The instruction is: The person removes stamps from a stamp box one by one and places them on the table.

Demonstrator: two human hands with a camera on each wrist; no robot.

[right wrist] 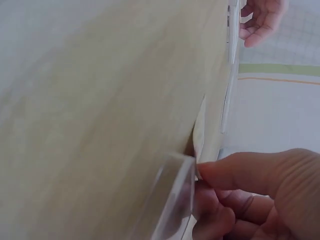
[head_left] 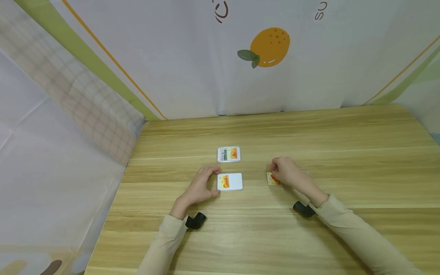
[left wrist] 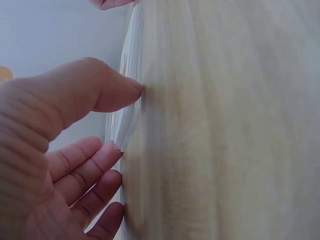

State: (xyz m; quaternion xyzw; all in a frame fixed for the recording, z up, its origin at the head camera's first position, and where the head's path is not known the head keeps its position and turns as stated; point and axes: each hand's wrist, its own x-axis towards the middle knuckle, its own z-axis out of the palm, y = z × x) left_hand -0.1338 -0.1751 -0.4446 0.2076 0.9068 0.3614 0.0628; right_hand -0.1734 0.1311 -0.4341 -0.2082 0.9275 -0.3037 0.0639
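A flat clear plastic case with a white insert [head_left: 235, 181] lies mid-table, a yellow-and-red picture piece on its left half. My left hand [head_left: 199, 186] holds this case at its left end, thumb at the near corner and fingertips around the far one. In the left wrist view the thumb [left wrist: 120, 92] presses on the case's edge. To the right, my right hand [head_left: 288, 172] pinches a small yellow-and-red paper card [head_left: 272, 178] between thumb and fingers. The right wrist view shows this card [right wrist: 199, 132] slightly curved, standing edge-on beside a clear plastic cover [right wrist: 172, 200].
A second clear case [head_left: 229, 154] with two small pictures on its insert lies just beyond the first. Black curved wrist mounts [head_left: 196, 220] sit by both sleeves. A printed cloth [head_left: 192, 76] hangs along the table's back edge, and another cloth hangs at the left.
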